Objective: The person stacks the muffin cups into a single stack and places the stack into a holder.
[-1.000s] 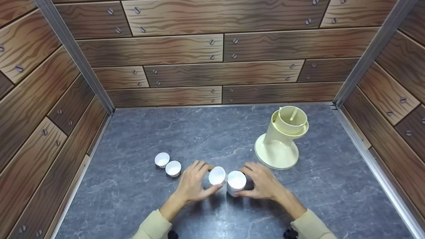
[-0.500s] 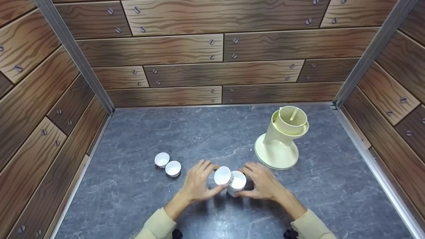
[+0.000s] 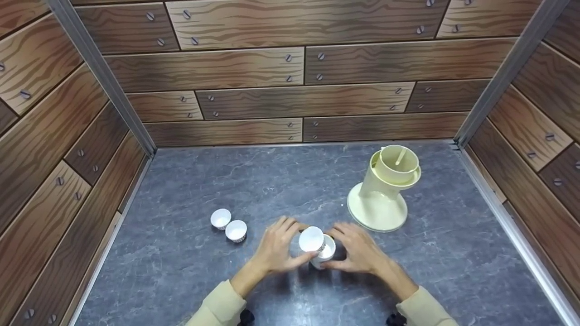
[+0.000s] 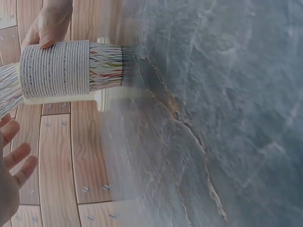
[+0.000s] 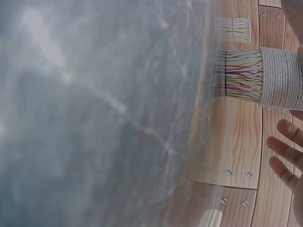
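Cup (image 3: 311,239) in left hand's (image 3: 277,251) grip, over cup stack (image 3: 324,254).

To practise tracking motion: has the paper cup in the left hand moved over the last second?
Yes. The paper cup has shifted right, away from the two loose cups, onto the stack.

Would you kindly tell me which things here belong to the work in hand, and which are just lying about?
In hand:
left hand holding a paper cup
right hand gripping the cup stack

Lying about:
two paper cups
cream dispenser
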`<state>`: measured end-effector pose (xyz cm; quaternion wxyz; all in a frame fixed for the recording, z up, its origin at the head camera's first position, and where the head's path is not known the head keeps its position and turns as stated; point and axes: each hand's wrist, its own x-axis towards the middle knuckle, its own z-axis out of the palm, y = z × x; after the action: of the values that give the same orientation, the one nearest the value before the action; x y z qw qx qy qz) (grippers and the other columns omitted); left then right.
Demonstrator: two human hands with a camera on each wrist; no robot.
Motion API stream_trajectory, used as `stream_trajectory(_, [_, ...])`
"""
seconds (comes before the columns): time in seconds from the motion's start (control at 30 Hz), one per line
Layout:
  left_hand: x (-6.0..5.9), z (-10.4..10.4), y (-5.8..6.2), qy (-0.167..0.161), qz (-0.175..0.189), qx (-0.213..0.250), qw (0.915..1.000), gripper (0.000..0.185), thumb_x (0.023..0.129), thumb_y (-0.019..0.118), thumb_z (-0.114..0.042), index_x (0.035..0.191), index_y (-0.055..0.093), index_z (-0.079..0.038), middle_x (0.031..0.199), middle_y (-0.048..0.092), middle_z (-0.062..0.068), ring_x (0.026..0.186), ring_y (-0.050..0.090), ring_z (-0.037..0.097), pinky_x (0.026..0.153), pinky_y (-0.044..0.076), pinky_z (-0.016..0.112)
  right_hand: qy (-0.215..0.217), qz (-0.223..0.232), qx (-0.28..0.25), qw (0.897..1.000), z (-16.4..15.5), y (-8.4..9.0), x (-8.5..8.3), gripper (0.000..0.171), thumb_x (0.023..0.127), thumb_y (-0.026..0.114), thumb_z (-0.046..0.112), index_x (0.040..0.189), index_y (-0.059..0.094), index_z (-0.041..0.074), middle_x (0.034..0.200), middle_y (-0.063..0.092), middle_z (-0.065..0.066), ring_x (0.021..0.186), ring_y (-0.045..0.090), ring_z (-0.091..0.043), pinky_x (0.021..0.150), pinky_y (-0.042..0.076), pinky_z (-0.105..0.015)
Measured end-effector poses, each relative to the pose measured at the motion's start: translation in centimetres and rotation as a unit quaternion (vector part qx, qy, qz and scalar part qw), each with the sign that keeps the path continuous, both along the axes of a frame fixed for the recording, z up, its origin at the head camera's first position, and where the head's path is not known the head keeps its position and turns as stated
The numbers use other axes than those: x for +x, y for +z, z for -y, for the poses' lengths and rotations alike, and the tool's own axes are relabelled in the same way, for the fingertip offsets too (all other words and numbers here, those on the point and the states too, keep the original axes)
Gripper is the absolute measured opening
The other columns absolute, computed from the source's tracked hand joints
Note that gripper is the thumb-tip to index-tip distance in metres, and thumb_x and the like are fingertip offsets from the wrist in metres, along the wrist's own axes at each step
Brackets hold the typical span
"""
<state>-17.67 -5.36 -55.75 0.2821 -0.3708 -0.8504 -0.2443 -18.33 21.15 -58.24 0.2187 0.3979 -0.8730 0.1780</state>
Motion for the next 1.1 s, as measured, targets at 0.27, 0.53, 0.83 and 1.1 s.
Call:
stream_trajectory(0.27, [-0.4,-0.7,0.1,-0.013,-0.008,-0.015,0.9998,0.055,0.087,0.072,-0.067,0.116,0.07,-0.02,0.103,0.069,-0.005,0.091,0.061,0.012,0.076,0.053,0.025,0.003,-0.006,-0.002,1.0,-0.1,0.0,-0.1,0.069,0.076,0.077,0.077,0.112,0.071,0.019,0.102,0.068,0.004,0.093,0.065,-0.012,0.079,0.053,-0.031])
stream_trajectory(0.53, [-0.4,-1.2,-0.2,-0.011,0.0,-0.032,0.9994,0.056,0.086,0.073,-0.067,0.115,0.07,-0.02,0.102,0.069,-0.004,0.094,0.062,0.011,0.077,0.054,0.025,0.0,-0.008,0.005,1.0,-0.1,0.0,-0.1,0.07,0.076,0.077,0.078,0.11,0.071,0.016,0.103,0.069,0.003,0.093,0.065,-0.014,0.08,0.054,-0.032])
stream_trajectory(0.83, [-0.4,-1.8,-0.4,-0.013,0.008,-0.053,0.9985,0.057,0.087,0.071,-0.068,0.118,0.07,-0.02,0.106,0.07,-0.005,0.099,0.064,0.012,0.085,0.056,0.026,-0.006,-0.003,0.006,1.0,-0.1,-0.1,-0.1,0.072,0.076,0.078,0.076,0.113,0.071,0.014,0.106,0.07,0.0,0.095,0.066,-0.015,0.083,0.057,-0.034])
stream_trajectory(1.1, [-0.4,-1.8,-0.6,-0.017,0.003,-0.057,0.9982,0.055,0.087,0.072,-0.067,0.117,0.07,-0.02,0.102,0.068,-0.005,0.094,0.062,0.011,0.079,0.055,0.025,-0.007,-0.003,0.002,1.0,0.0,-0.1,0.1,0.069,0.077,0.081,0.072,0.113,0.072,0.013,0.104,0.07,0.0,0.094,0.067,-0.015,0.081,0.056,-0.035])
